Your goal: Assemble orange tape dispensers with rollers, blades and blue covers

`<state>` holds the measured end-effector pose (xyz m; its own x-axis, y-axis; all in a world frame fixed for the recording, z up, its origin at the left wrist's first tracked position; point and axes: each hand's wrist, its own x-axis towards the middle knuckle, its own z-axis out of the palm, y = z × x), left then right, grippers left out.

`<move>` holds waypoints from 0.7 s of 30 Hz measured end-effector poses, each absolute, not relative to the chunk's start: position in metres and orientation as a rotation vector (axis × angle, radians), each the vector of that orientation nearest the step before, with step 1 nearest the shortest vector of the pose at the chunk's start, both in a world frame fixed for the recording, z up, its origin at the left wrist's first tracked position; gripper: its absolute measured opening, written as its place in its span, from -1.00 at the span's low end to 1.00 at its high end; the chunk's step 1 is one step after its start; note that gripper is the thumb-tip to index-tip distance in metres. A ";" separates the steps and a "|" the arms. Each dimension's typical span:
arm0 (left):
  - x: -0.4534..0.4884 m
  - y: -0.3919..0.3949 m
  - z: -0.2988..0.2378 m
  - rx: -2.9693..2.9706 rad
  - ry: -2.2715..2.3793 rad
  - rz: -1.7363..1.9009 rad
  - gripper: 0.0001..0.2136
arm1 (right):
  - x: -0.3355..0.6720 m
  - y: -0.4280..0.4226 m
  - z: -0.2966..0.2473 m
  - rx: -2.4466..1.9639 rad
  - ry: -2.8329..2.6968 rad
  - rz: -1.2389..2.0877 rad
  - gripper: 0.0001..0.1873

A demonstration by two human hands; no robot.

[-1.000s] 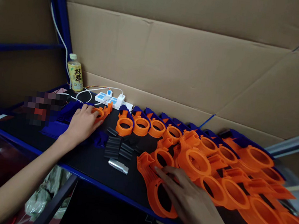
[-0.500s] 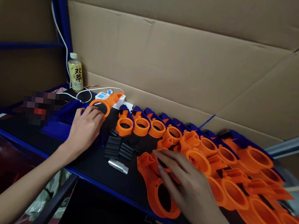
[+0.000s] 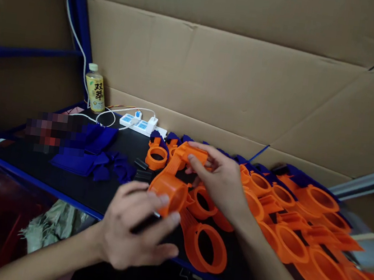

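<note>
An orange plastic tape dispenser (image 3: pixel 169 188), a ring with a flat arm, is held up and tilted over the table. My right hand (image 3: pixel 221 176) pinches its upper end between thumb and fingers. Just below and in front of its ring is my left hand (image 3: pixel 139 225), blurred, with fingers spread apart; whether a fingertip touches the ring I cannot tell. Beneath them lies another orange dispenser (image 3: pixel 209 249). Small black strips (image 3: pixel 142 175) show partly behind the held dispenser.
Rows of orange dispensers (image 3: pixel 292 243), several with blue flaps, cover the table's right side. Blue pieces (image 3: pixel 75 162) lie at left. At the back stand a bottle (image 3: pixel 95 90) and a white power strip (image 3: pixel 137 124) with cables. A cardboard wall (image 3: pixel 215 80) rises behind.
The dispenser that was in my left hand at the back left has come to the middle. My right hand has risen and taken its upper end; my left hand has moved right and nearer, fingers now spread.
</note>
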<state>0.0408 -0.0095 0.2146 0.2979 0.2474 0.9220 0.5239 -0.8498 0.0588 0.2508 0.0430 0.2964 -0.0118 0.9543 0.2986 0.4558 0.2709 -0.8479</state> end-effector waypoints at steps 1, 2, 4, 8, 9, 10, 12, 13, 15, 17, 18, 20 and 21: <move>0.039 -0.004 0.220 -2.274 -0.912 -1.708 -0.52 | 0.250 0.044 0.300 -1.281 -1.588 0.756 -0.56; 0.038 0.004 0.226 -2.281 -1.132 -1.852 -0.41 | 0.248 0.044 0.303 -1.230 -1.570 0.824 -0.55; 0.040 0.022 0.238 -2.547 -1.394 -2.236 -0.43 | 0.240 0.046 0.308 -1.129 -1.576 0.958 -0.54; 0.046 0.050 0.250 -3.071 -1.413 -2.900 -0.58 | 0.218 0.054 0.306 -1.040 -1.752 1.007 -0.55; 0.045 0.054 0.251 -2.970 -1.440 -3.021 -0.61 | 0.214 0.057 0.304 -1.064 -1.808 0.886 -0.57; 0.040 0.057 0.253 -2.825 -1.479 -3.112 -0.64 | 0.211 0.060 0.301 -1.097 -1.849 0.725 -0.58; 0.025 0.060 0.257 -2.508 -1.589 -3.180 -0.64 | 0.210 0.066 0.294 -1.173 -1.888 0.418 -0.64; 0.015 0.062 0.259 -2.324 -1.588 -3.218 -0.65 | 0.211 0.069 0.289 -1.208 -1.935 0.333 -0.67; -0.005 0.064 0.265 -2.084 -1.612 -3.233 -0.64 | 0.212 0.072 0.277 -1.249 -2.160 0.297 -0.72; -0.021 0.066 0.270 -2.020 -1.718 -3.193 -0.66 | 0.211 0.071 0.263 -1.234 -2.460 0.304 -0.78; -0.027 0.067 0.272 -2.018 -1.783 -3.176 -0.67 | 0.210 0.069 0.257 -1.207 -2.585 0.298 -0.82; -0.032 0.068 0.273 -2.007 -1.857 -3.168 -0.70 | 0.206 0.063 0.247 -1.157 -2.741 0.275 -0.88; -0.033 0.069 0.273 -2.006 -1.872 -3.168 -0.71 | 0.204 0.060 0.245 -1.137 -2.795 0.267 -0.90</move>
<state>-0.0330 0.0689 0.2732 -0.1552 0.9757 0.1546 -0.3349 -0.1992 0.9210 0.2036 0.0596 0.2445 -0.7126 0.7006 0.0377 0.6808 0.7034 -0.2042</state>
